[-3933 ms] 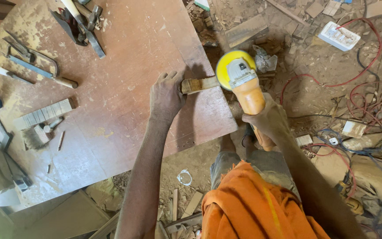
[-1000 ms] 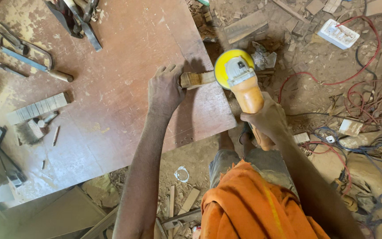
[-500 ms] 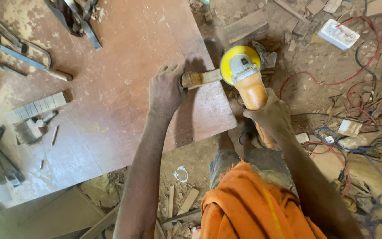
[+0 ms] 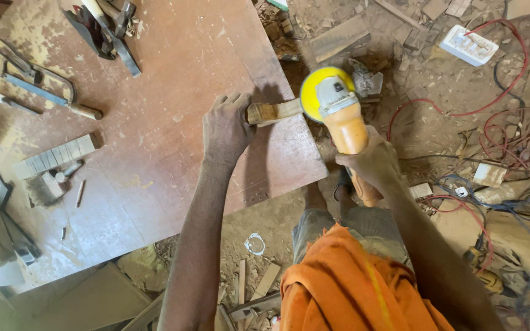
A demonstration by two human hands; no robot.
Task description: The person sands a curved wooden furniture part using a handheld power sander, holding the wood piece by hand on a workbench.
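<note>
Since half a second ago the grinder (image 4: pixel 337 116) has slid left, so its yellow disc (image 4: pixel 314 92) now overlaps the end of the wood strip (image 4: pixel 272 112) again, and the strip with the left hand (image 4: pixel 225 129) sits a touch further left too. That hand lies palm down on the board (image 4: pixel 173 122), fingers curled over the strip's inner end and pressing it flat; the strip runs out to the board's right edge, its outer end touching the disc. The right hand (image 4: pixel 370 164) is closed around the grinder's orange body, the grey head pointing away from the person, the disc hanging just past the board's edge over the littered floor.

Far up the board lie a plane (image 4: pixel 100 34) and a hammer (image 4: pixel 122 17), touching each other. On the left side sit a saw (image 4: pixel 44 89) with a wooden handle, a block (image 4: pixel 56 154) marked in even bands, and a brush (image 4: pixel 44 187) just beside it. On the floor to the right, red cables (image 4: pixel 498 122) loop near a white socket strip (image 4: pixel 468 44), among wood scraps. An orange cloth (image 4: pixel 351 288) hangs at the person's waist, low in the view
</note>
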